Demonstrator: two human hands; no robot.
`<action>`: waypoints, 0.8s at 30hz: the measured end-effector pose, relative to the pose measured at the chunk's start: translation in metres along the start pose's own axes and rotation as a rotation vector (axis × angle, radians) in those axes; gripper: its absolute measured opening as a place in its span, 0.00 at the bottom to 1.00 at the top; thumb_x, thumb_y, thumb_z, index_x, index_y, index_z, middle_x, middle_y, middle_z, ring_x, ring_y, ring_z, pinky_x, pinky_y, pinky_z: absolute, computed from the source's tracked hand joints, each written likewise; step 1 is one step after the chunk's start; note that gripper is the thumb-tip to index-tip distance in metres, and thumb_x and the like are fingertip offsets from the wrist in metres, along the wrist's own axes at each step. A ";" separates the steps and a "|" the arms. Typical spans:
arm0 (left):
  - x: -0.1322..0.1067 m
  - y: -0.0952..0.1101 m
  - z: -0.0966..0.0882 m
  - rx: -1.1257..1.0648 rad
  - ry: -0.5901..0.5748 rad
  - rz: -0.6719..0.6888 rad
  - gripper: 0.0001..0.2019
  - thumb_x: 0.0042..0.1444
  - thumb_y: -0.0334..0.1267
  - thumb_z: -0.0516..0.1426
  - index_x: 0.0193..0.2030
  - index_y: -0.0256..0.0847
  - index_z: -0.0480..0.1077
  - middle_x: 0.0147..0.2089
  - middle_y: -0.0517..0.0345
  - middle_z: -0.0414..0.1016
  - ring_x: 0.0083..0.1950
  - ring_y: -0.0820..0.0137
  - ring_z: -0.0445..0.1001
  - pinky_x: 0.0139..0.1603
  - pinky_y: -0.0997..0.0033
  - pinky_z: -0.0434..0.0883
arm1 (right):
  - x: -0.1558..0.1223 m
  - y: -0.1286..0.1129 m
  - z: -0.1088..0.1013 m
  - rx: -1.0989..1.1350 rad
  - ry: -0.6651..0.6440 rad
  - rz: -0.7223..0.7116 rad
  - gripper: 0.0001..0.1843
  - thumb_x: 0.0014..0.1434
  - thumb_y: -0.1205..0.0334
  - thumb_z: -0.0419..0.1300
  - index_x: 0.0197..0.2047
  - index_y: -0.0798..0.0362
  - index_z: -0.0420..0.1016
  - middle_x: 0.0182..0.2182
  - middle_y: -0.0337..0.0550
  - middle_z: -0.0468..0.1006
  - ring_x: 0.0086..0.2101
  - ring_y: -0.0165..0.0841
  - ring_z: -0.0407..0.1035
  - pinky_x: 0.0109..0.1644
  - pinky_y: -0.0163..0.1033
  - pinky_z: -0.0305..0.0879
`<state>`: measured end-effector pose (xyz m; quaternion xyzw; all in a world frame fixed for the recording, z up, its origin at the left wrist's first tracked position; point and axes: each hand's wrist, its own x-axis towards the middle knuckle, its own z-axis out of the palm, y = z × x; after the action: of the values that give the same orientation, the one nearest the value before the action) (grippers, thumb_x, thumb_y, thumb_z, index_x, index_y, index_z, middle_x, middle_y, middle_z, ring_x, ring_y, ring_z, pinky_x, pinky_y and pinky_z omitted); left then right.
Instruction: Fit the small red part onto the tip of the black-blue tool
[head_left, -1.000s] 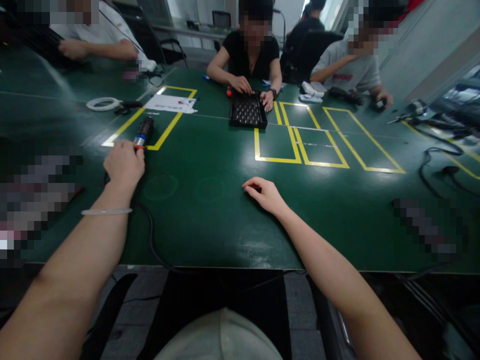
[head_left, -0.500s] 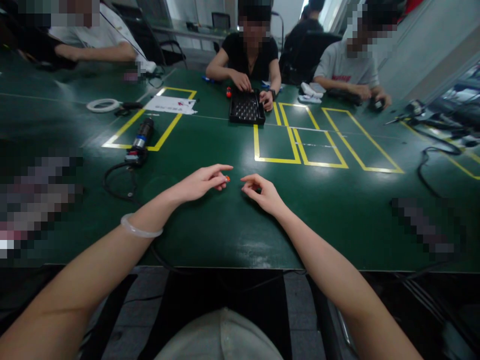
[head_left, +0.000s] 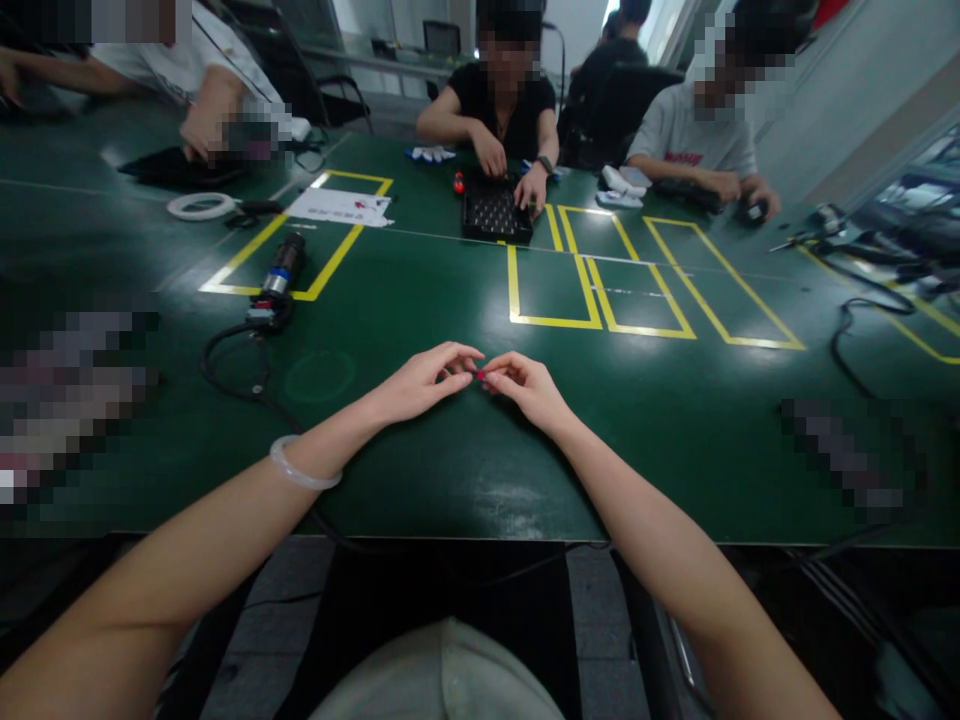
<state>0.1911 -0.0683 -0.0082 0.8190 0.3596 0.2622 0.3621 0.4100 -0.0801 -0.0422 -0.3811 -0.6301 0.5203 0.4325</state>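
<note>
Changed: left hand (head_left: 429,382), a second ago on the tool (head_left: 277,280), now meets right hand (head_left: 526,390); work centres on the piece (head_left: 481,375), tool left lying. Right hand: thumb and finger seemingly pinching the piece. Left hand: fingertips at it; grip, from where I stand, cannot be told. Piece: tiny, red, partly covered; about midway along the desk (head_left: 420,480), towards its near edge.

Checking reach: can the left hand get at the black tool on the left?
Probably yes: the tool lies ahead and leftward of the left hand, with nothing visibly blocking the way. That hand is at a small red piece with the right hand, though, so may need freeing first.
</note>
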 end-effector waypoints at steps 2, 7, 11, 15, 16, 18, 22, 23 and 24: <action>-0.001 0.002 0.001 0.134 0.034 0.093 0.16 0.63 0.43 0.57 0.55 0.41 0.70 0.51 0.51 0.73 0.49 0.65 0.74 0.50 0.65 0.71 | 0.001 0.001 -0.001 0.071 0.011 0.051 0.17 0.57 0.49 0.66 0.40 0.53 0.74 0.31 0.40 0.80 0.32 0.30 0.74 0.41 0.38 0.70; -0.003 0.008 0.006 0.277 0.083 0.149 0.11 0.66 0.43 0.54 0.48 0.41 0.72 0.46 0.51 0.74 0.48 0.64 0.74 0.49 0.64 0.71 | 0.001 0.000 0.002 0.140 -0.039 0.107 0.19 0.55 0.46 0.67 0.39 0.53 0.74 0.29 0.39 0.80 0.31 0.29 0.73 0.41 0.38 0.72; -0.004 0.007 0.006 0.239 0.100 0.100 0.11 0.66 0.44 0.54 0.46 0.41 0.71 0.44 0.52 0.75 0.45 0.65 0.75 0.48 0.64 0.71 | 0.001 0.000 0.005 0.187 -0.064 0.088 0.21 0.51 0.47 0.71 0.39 0.52 0.72 0.29 0.38 0.80 0.30 0.29 0.74 0.40 0.38 0.72; -0.005 0.006 0.008 0.237 0.101 0.105 0.12 0.66 0.45 0.55 0.48 0.40 0.71 0.45 0.52 0.75 0.45 0.66 0.75 0.47 0.66 0.71 | 0.002 0.001 0.004 0.163 -0.075 0.093 0.19 0.53 0.47 0.69 0.37 0.52 0.72 0.28 0.39 0.80 0.30 0.29 0.74 0.39 0.37 0.71; -0.006 0.006 0.008 0.244 0.104 0.116 0.13 0.66 0.45 0.55 0.50 0.40 0.70 0.46 0.52 0.75 0.45 0.66 0.75 0.47 0.66 0.71 | 0.002 0.001 0.004 0.149 -0.079 0.093 0.19 0.54 0.47 0.68 0.37 0.53 0.72 0.28 0.39 0.80 0.29 0.29 0.73 0.39 0.37 0.71; -0.006 0.007 0.009 0.266 0.106 0.128 0.13 0.66 0.45 0.54 0.50 0.40 0.70 0.47 0.52 0.75 0.47 0.66 0.75 0.48 0.66 0.70 | 0.002 0.000 0.003 0.119 -0.083 0.087 0.19 0.56 0.46 0.66 0.37 0.53 0.73 0.27 0.39 0.80 0.29 0.28 0.72 0.38 0.37 0.70; -0.006 0.007 0.009 0.256 0.112 0.077 0.13 0.67 0.46 0.53 0.48 0.40 0.72 0.45 0.52 0.77 0.46 0.65 0.76 0.48 0.65 0.70 | 0.002 0.001 0.003 0.112 -0.076 0.063 0.19 0.58 0.45 0.64 0.41 0.53 0.73 0.28 0.39 0.79 0.29 0.29 0.72 0.38 0.37 0.69; -0.005 0.006 0.008 0.231 0.118 0.057 0.13 0.66 0.46 0.54 0.48 0.40 0.72 0.45 0.52 0.77 0.45 0.65 0.76 0.48 0.65 0.70 | 0.002 0.001 0.003 0.124 -0.072 0.050 0.19 0.57 0.46 0.65 0.42 0.53 0.72 0.29 0.38 0.79 0.30 0.29 0.72 0.39 0.37 0.69; -0.005 0.005 0.008 0.206 0.123 0.040 0.14 0.66 0.47 0.54 0.47 0.40 0.72 0.45 0.52 0.78 0.45 0.65 0.76 0.47 0.66 0.70 | 0.002 0.002 0.003 0.136 -0.068 0.035 0.20 0.56 0.48 0.67 0.44 0.52 0.71 0.30 0.38 0.79 0.30 0.29 0.72 0.39 0.37 0.69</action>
<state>0.1958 -0.0777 -0.0093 0.8413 0.3897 0.2809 0.2479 0.4063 -0.0794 -0.0446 -0.3439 -0.6010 0.5818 0.4266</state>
